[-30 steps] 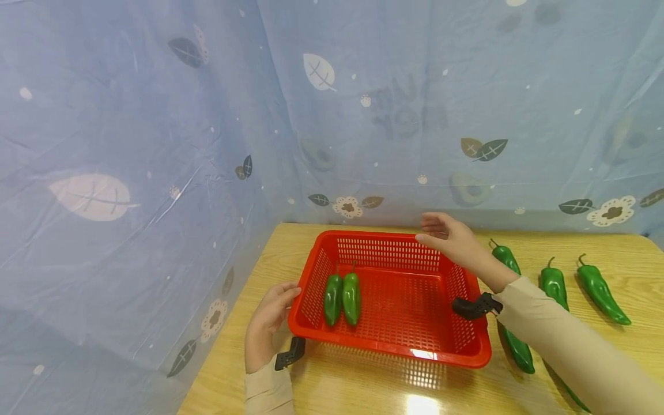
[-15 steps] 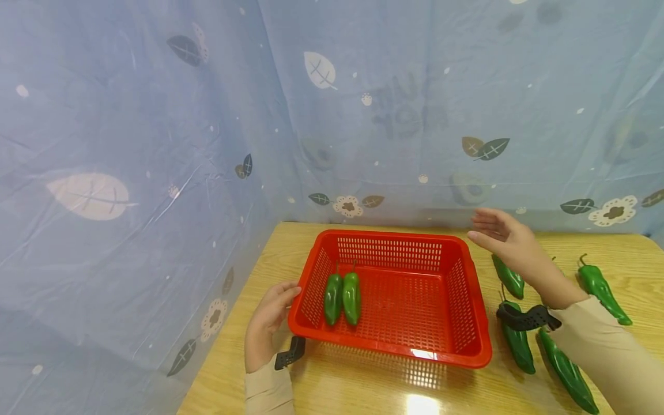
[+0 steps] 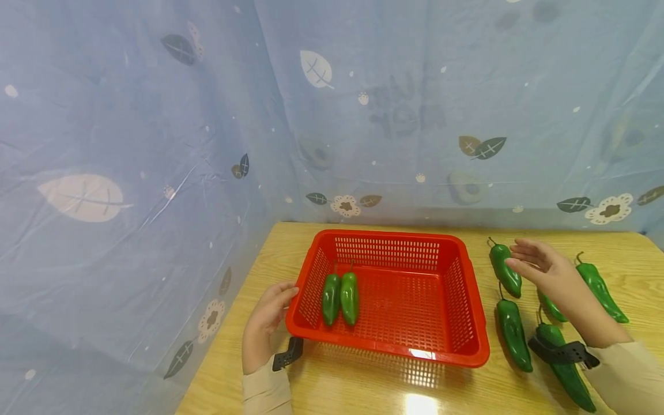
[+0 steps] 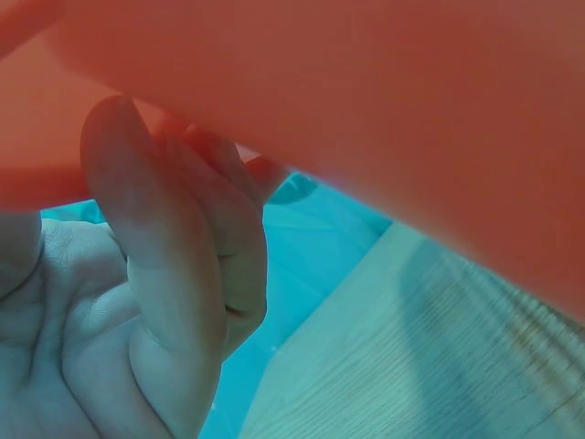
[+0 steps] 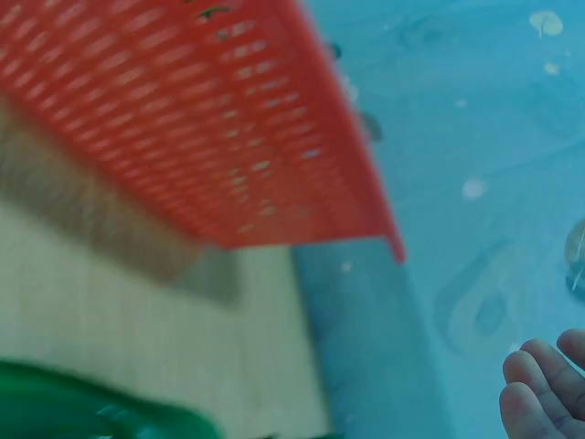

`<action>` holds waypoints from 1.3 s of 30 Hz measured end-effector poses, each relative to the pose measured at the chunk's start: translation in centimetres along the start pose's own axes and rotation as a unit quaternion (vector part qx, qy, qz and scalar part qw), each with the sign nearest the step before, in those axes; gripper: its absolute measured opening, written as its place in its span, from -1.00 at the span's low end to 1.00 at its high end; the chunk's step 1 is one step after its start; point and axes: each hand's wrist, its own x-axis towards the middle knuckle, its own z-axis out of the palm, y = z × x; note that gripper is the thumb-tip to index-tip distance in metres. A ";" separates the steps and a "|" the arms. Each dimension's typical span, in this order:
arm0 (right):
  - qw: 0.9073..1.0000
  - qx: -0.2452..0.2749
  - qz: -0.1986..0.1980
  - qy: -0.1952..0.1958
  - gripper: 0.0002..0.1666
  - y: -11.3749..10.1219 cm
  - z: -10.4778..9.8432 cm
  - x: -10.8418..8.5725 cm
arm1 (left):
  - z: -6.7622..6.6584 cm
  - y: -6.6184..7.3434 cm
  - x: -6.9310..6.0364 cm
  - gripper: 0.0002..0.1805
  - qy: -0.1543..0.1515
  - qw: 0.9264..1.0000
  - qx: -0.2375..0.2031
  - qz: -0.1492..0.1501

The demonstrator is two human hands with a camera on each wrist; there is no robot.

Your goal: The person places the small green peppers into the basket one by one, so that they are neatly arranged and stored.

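Note:
A red plastic basket [image 3: 386, 354] with slotted walls sits on the wooden table. Two green peppers [image 3: 332, 300] lie side by side along its left end, stems pointing away. At the left rim, my left hand [image 3: 270, 311] grips the basket; in the left wrist view its fingers [image 4: 174, 238] bend up against the red rim. My right hand [image 3: 550, 274] hovers with loosely bent fingers and holds nothing, just right of a green pepper [image 3: 502, 268]. Below it lie another green pepper [image 3: 513, 334] and a longer green pepper [image 3: 570, 377], partly covered by the black wrist strap.
Farther right lies a green pepper [image 3: 602, 291], and one more pepper [image 3: 552, 306] is mostly hidden by my right hand and forearm. A blue patterned curtain [image 3: 394, 115] hangs behind the table [image 3: 363, 386] and along its left side.
My right hand has moved right, away from above the basket's back right corner, then lower over the loose peppers. The left hand, basket and peppers stay in place.

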 end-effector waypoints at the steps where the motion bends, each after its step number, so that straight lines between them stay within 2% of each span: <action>1: 1.000 -0.003 0.006 -0.002 -0.24 0.5 0.0 -0.3 | 0.0 0.0 0.0 -0.58 -0.004 1.000 -0.001 0.002; 9: 0.997 -0.012 0.075 -0.027 -0.17 3.5 -0.3 -3.0 | 0.0 0.0 -0.1 -0.60 -0.002 1.000 -0.006 0.007; 16: 0.993 -0.021 0.118 -0.021 -0.09 5.6 0.1 -4.6 | -0.1 -0.1 0.0 -0.61 0.002 1.000 -0.009 0.001; 23: 0.992 -0.037 0.117 -0.011 -0.14 7.4 -0.2 -6.6 | -0.2 -0.2 0.1 -0.62 0.000 1.000 -0.006 -0.007; 29: 0.985 -0.043 0.155 -0.055 -0.13 7.7 -0.8 -7.9 | 0.0 -0.1 0.1 -0.62 0.006 1.000 -0.004 -0.008; 35: 0.983 -0.077 0.142 -0.082 -0.19 8.4 -0.7 -8.7 | 0.0 0.1 0.0 -0.63 0.000 1.000 -0.009 -0.002; 39: 0.982 -0.078 0.144 -0.098 -0.20 8.9 -0.4 -9.2 | -0.1 0.0 0.0 -0.64 -0.008 1.000 -0.013 0.000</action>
